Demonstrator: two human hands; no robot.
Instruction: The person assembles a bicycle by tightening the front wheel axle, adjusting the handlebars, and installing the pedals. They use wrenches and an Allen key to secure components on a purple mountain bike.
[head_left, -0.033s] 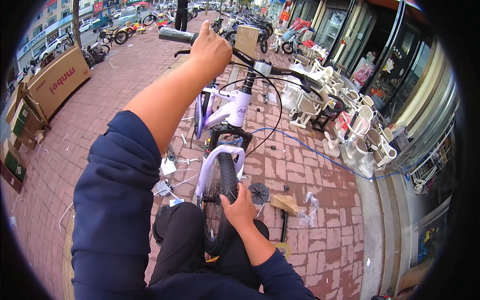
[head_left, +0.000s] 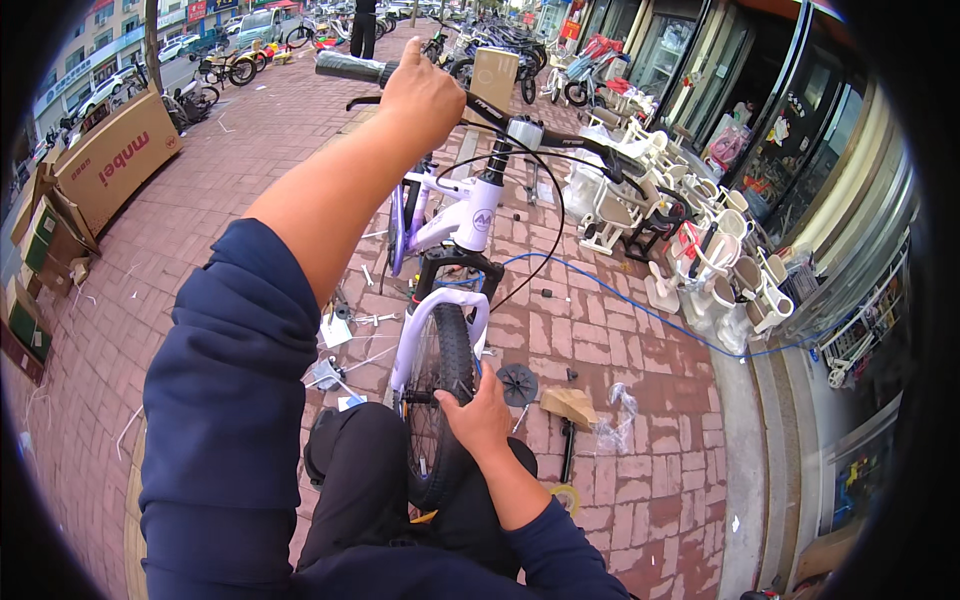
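A white and purple bicycle (head_left: 468,218) stands in front of me, its front wheel (head_left: 428,450) between my knees. My left hand (head_left: 424,98) is closed round the left part of the black handlebar (head_left: 490,112), inward of the plastic-wrapped grip (head_left: 350,67). Low on the right side of the wheel, my right hand (head_left: 480,412) grips it beside the hub, thumb across the tyre (head_left: 456,350); its other fingers are partly hidden. The pale purple suspension fork (head_left: 412,335) straddles the tyre. Black cables loop from the handlebar down past the frame.
Wrenches (head_left: 375,320), a black disc (head_left: 517,385), a cardboard piece (head_left: 570,408) and clear plastic (head_left: 618,420) lie on the brick paving. A blue hose (head_left: 620,300) crosses rightward. White child seats (head_left: 720,250) crowd the shopfront; large cartons (head_left: 120,175) stand left.
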